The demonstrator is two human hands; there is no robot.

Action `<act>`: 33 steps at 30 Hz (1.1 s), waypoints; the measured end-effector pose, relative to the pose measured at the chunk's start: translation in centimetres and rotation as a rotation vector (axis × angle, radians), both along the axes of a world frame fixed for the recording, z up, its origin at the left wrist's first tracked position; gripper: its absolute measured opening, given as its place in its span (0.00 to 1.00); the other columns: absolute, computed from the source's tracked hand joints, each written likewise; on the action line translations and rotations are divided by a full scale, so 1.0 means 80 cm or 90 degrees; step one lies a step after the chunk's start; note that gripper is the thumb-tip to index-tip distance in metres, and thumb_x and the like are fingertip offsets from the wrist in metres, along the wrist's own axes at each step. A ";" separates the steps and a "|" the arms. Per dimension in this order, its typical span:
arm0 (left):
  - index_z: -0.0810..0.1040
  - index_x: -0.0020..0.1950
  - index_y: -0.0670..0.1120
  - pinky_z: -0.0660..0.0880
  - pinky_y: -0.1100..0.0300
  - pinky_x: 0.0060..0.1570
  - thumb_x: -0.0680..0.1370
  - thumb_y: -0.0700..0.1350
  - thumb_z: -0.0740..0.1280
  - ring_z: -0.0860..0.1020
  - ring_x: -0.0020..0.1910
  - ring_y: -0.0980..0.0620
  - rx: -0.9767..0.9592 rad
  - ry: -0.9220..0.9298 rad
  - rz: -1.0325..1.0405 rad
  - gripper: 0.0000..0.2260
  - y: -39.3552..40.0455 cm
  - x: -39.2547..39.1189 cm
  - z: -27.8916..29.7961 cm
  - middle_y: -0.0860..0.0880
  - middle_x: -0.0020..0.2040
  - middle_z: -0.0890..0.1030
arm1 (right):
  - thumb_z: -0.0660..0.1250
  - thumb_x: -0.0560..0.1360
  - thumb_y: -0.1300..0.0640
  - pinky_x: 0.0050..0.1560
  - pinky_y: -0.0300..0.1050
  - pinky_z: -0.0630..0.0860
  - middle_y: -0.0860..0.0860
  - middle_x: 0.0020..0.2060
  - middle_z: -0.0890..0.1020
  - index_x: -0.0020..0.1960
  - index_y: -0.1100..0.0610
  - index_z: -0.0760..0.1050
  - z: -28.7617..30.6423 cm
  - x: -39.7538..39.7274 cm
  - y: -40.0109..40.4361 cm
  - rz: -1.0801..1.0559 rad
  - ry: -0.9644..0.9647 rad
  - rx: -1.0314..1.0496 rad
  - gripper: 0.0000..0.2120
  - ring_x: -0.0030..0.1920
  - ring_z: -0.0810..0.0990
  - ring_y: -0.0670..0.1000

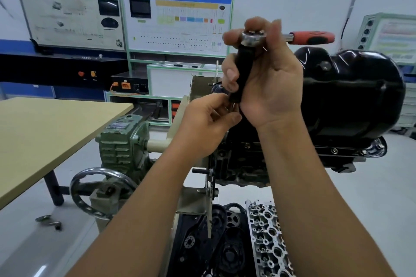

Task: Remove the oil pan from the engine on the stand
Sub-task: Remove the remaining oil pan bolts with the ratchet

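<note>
- Your right hand, at centre frame, grips the ratchet wrench and its black socket.
- Your left hand pinches the socket's lower end.
- The black oil pan sits on the engine at right.

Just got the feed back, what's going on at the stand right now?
The person holds a ratchet wrench up in front of the engine. The right hand grips the long black socket extension under the ratchet head, while the left hand pinches at its lower tip. The black oil pan is still on the engine, with flange bolts visible. A cylinder head lies below.
</note>
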State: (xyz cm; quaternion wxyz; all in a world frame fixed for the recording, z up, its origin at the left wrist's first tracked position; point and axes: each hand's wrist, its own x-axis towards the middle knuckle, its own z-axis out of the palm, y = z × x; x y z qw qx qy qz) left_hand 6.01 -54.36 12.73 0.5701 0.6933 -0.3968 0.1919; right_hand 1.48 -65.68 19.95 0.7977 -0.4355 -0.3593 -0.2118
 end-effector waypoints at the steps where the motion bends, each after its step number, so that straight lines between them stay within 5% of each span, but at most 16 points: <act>1: 0.76 0.39 0.53 0.69 0.66 0.36 0.76 0.33 0.74 0.70 0.32 0.60 -0.005 0.000 0.002 0.16 -0.001 -0.001 -0.001 0.53 0.34 0.75 | 0.50 0.87 0.52 0.30 0.43 0.67 0.59 0.47 0.83 0.54 0.58 0.72 -0.001 0.000 -0.001 0.008 -0.003 -0.006 0.15 0.31 0.75 0.54; 7: 0.81 0.42 0.37 0.71 0.61 0.32 0.74 0.29 0.74 0.72 0.30 0.58 -0.051 -0.007 0.018 0.05 -0.008 -0.004 -0.002 0.47 0.33 0.80 | 0.65 0.82 0.64 0.33 0.41 0.75 0.64 0.49 0.81 0.54 0.60 0.76 -0.015 0.002 0.028 -0.467 -0.227 -0.069 0.03 0.39 0.82 0.63; 11: 0.80 0.42 0.36 0.71 0.58 0.33 0.74 0.32 0.75 0.72 0.31 0.53 -0.033 -0.015 0.035 0.05 -0.004 0.000 -0.001 0.41 0.34 0.80 | 0.55 0.87 0.55 0.29 0.46 0.69 0.60 0.52 0.83 0.60 0.61 0.74 -0.008 -0.002 0.022 -0.252 -0.074 -0.012 0.12 0.34 0.79 0.57; 14: 0.83 0.47 0.36 0.76 0.53 0.42 0.76 0.34 0.75 0.78 0.38 0.45 0.028 -0.002 -0.004 0.02 0.001 0.001 -0.002 0.40 0.40 0.83 | 0.49 0.88 0.50 0.30 0.44 0.66 0.57 0.45 0.85 0.55 0.59 0.73 -0.001 -0.004 0.002 -0.053 0.020 0.005 0.17 0.29 0.77 0.54; 16: 0.84 0.48 0.36 0.76 0.54 0.42 0.76 0.34 0.74 0.77 0.38 0.49 0.022 0.005 -0.003 0.02 0.002 0.003 -0.005 0.40 0.41 0.83 | 0.50 0.88 0.51 0.33 0.44 0.68 0.58 0.47 0.85 0.54 0.58 0.73 -0.002 -0.004 -0.003 -0.012 0.017 0.000 0.16 0.31 0.78 0.55; 19: 0.85 0.48 0.37 0.75 0.62 0.36 0.76 0.34 0.75 0.75 0.32 0.55 -0.012 -0.002 0.030 0.02 0.001 0.002 -0.006 0.42 0.37 0.83 | 0.62 0.84 0.60 0.36 0.52 0.76 0.60 0.49 0.84 0.52 0.58 0.76 -0.005 -0.002 0.006 -0.228 -0.116 -0.063 0.05 0.38 0.83 0.60; 21: 0.86 0.47 0.38 0.76 0.58 0.35 0.76 0.34 0.75 0.78 0.32 0.47 -0.021 -0.019 0.043 0.02 -0.002 -0.001 -0.006 0.42 0.38 0.85 | 0.68 0.81 0.63 0.38 0.56 0.81 0.59 0.47 0.83 0.52 0.56 0.78 -0.009 0.002 0.018 -0.422 -0.205 -0.089 0.03 0.42 0.84 0.62; 23: 0.86 0.46 0.38 0.77 0.57 0.37 0.75 0.34 0.75 0.79 0.34 0.46 -0.024 -0.041 0.059 0.02 -0.004 -0.002 -0.006 0.43 0.38 0.85 | 0.66 0.82 0.61 0.36 0.52 0.80 0.60 0.48 0.84 0.54 0.58 0.77 -0.010 0.004 0.023 -0.395 -0.179 -0.060 0.02 0.39 0.84 0.59; 26: 0.85 0.47 0.38 0.71 0.68 0.37 0.75 0.35 0.76 0.75 0.33 0.59 -0.002 -0.037 0.065 0.02 -0.002 0.000 -0.006 0.49 0.37 0.82 | 0.57 0.87 0.53 0.34 0.47 0.72 0.60 0.51 0.85 0.57 0.57 0.73 -0.002 -0.003 0.011 -0.134 -0.005 0.025 0.09 0.34 0.80 0.56; 28: 0.85 0.48 0.39 0.69 0.72 0.39 0.75 0.35 0.76 0.75 0.34 0.61 0.024 -0.032 0.072 0.03 -0.002 0.001 -0.008 0.52 0.38 0.80 | 0.56 0.87 0.54 0.36 0.46 0.70 0.59 0.49 0.85 0.53 0.57 0.74 -0.002 -0.005 0.001 -0.085 0.031 0.048 0.11 0.35 0.80 0.56; 31: 0.86 0.48 0.41 0.70 0.73 0.39 0.75 0.36 0.76 0.75 0.34 0.63 0.008 -0.037 0.106 0.04 -0.005 0.001 -0.010 0.55 0.38 0.80 | 0.65 0.83 0.63 0.37 0.52 0.78 0.61 0.49 0.84 0.53 0.60 0.77 -0.003 -0.002 0.000 -0.315 -0.131 -0.046 0.03 0.41 0.83 0.61; 33: 0.87 0.48 0.41 0.71 0.71 0.40 0.74 0.38 0.77 0.76 0.34 0.63 0.003 -0.050 0.132 0.04 -0.006 0.000 -0.011 0.56 0.38 0.81 | 0.69 0.80 0.65 0.42 0.56 0.82 0.62 0.50 0.83 0.57 0.60 0.78 -0.003 0.002 0.002 -0.485 -0.255 -0.147 0.07 0.45 0.84 0.63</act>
